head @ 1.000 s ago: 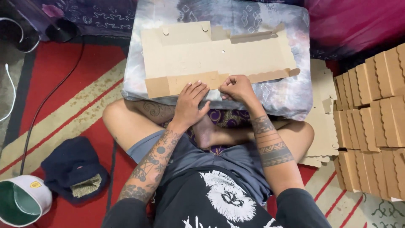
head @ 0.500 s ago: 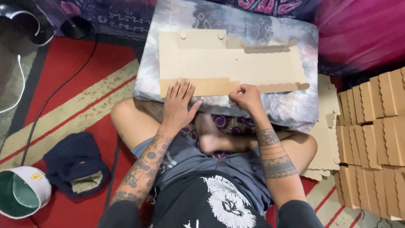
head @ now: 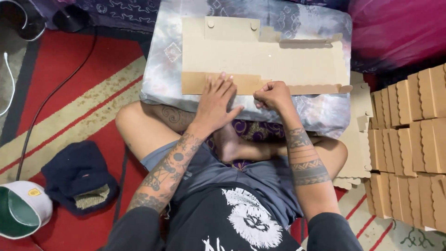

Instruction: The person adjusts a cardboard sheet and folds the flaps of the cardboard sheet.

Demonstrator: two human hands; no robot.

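Both hands slid back toward the body: left hand (head: 214, 100) flat, open on cardboard sheet (head: 260, 58) near edge, right hand (head: 273, 94) fisted, pressing fold.

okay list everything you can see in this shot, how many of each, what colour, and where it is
flat cardboard sheet: one, tan, on the cushion, near flap folded over
cushion: one, grey-blue patterned, in front of the crossed legs
folded cardboard boxes: a stack, count unclear, tan, at right
flat cardboard blanks: several, tan, beside the stack
rug: one, red with cream stripes, on the floor
dark cap: one, navy, on the rug at left
white cap: one, white with green lining, lower left
cable: one, black, across the rug
left hand: flat on the folded flap
right hand: fisted, pressing the flap edge
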